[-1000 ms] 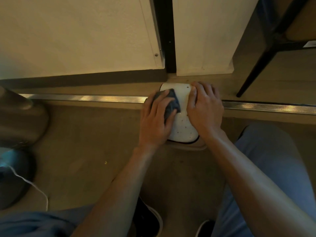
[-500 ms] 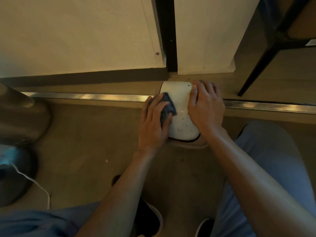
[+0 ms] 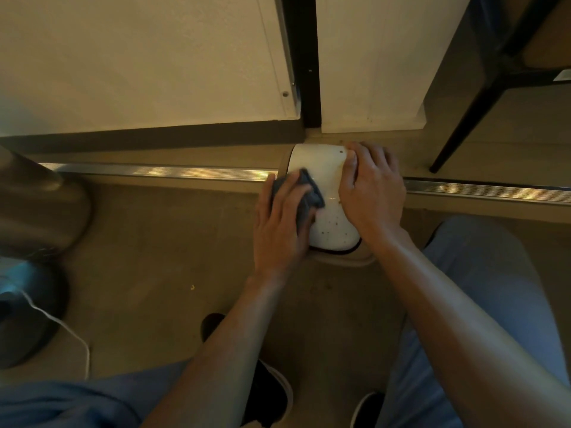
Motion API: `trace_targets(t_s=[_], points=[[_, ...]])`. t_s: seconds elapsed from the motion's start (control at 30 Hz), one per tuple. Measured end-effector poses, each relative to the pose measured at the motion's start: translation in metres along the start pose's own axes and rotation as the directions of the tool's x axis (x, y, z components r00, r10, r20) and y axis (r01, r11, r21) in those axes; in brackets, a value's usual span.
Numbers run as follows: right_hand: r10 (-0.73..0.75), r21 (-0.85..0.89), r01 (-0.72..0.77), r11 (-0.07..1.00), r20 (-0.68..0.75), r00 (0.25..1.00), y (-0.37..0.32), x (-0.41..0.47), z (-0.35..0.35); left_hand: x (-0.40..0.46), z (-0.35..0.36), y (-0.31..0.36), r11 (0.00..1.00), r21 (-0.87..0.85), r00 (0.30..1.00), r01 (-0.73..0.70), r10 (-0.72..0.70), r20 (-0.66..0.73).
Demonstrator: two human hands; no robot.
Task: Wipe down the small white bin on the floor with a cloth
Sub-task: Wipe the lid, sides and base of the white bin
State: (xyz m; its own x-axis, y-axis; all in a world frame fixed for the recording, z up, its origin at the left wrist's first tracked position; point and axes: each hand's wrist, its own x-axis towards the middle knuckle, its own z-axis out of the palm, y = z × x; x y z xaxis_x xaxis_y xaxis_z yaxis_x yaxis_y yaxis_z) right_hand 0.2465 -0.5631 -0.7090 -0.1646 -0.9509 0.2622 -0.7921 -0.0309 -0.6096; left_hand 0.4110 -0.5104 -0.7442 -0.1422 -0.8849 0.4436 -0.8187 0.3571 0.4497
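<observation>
Single view only, so I have no second angle to cross-check. Head camera, worn; it looks forward and steeply down at the floor from above the person's own arms. Wide-angle: the metal threshold strip bows across the frame. Close range: the left hand and right hand sit just above centre on the white bin. Far edge of the floor meets the white wall panels at top. The person's shoes sit at the bottom edge.
</observation>
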Motion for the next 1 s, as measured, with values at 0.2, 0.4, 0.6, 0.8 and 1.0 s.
trace_targets(t_s=[0.2, 0.4, 0.6, 0.8, 1.0], points=[[0.005, 0.009, -0.005, 1.0, -0.015, 1.0, 0.0, 0.0, 0.001, 0.043, 0.005, 0.019, 0.994, -0.011, 0.993, 0.111, -0.111, -0.05], [0.007, 0.008, -0.007, 1.0, -0.001, 1.0, 0.001, 0.0, 0.002, 0.003, -0.008, -0.007, 0.995, 0.053, 0.993, -0.081, 0.076, 0.085], [0.013, -0.009, -0.013, 1.0, -0.012, 1.0, 0.0, 0.0, 0.003, 0.05, 0.006, 0.015, 0.989, -0.006, 0.988, 0.147, -0.147, -0.052], [0.003, 0.008, -0.003, 1.0, 0.0, 1.0, 0.001, -0.001, 0.001, -0.002, 0.002, 0.006, 0.995, 0.071, 0.997, -0.075, 0.074, 0.014], [0.012, 0.009, -0.012, 1.0, -0.002, 1.0, 0.001, 0.0, 0.003, 0.081, -0.003, 0.016, 0.945, -0.071, 0.948, 0.318, -0.318, 0.009]])
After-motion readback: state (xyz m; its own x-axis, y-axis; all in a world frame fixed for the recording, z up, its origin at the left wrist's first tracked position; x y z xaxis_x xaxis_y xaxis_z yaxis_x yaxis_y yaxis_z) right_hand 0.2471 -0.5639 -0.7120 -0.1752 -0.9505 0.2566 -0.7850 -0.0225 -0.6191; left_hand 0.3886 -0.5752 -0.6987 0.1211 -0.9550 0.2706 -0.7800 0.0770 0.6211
